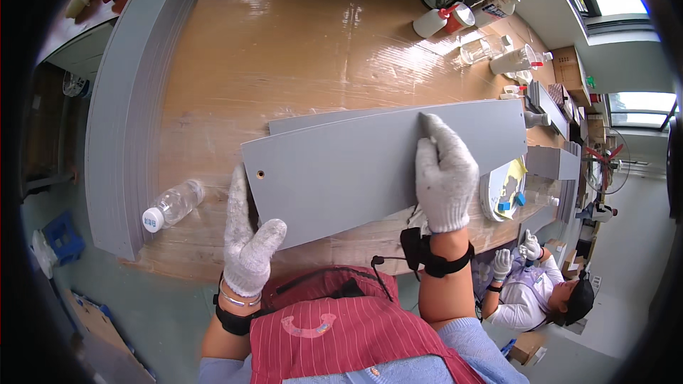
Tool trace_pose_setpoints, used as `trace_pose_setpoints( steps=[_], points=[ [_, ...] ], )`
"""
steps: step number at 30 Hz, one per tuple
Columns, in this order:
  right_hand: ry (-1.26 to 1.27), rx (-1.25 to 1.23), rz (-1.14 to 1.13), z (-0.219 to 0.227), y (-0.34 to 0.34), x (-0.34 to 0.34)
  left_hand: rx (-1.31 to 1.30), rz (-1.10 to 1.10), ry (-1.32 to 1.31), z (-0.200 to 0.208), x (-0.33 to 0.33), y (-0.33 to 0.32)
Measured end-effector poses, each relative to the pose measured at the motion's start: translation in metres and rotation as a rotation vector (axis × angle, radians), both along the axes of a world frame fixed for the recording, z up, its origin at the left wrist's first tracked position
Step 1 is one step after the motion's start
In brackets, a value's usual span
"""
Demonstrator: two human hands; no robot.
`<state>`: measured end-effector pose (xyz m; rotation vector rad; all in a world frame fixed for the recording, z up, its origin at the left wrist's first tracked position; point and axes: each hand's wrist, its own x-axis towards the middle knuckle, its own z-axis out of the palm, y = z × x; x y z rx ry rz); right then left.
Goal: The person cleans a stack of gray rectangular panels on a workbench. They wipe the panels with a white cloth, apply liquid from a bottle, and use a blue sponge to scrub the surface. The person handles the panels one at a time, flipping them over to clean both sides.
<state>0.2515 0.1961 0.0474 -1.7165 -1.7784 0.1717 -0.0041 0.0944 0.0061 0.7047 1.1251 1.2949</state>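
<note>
A long flat grey panel (341,178), with a small hole near its left end, is tilted up over the table in front of me. My left hand (250,245), in a white knit glove, grips its left end, the thumb on the face near the lower corner. My right hand (447,171), gloved likewise, is on the panel right of its middle, fingers toward the top edge. Part of a second grey panel (302,124) shows behind it; whether the two touch I cannot tell. Under the left hand's side, a clear plastic bottle (178,203) with a white cap lies on its side.
A tall stack of grey panels (124,121) lines the table's left edge. Bottles and tubs, including a red-nozzled white bottle (430,23), stand at the far right. A white round tray (491,199) holds yellow and blue pieces. Another person (537,288) works at the right.
</note>
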Motion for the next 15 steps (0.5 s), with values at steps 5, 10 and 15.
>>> trace_pose_setpoints(
  steps=[5,10,15],
  points=[
    [-0.024,-0.044,-0.144,-0.003,0.001,0.042,0.039,0.032,-0.179,-0.016,-0.006,0.002],
    [-0.229,-0.313,0.608,0.025,-0.058,-0.088,0.021,0.04,-0.245,-0.019,-0.018,0.0],
    [-0.116,-0.298,0.983,0.017,-0.065,-0.096,0.037,0.037,-0.234,-0.018,-0.031,-0.004]
  ],
)
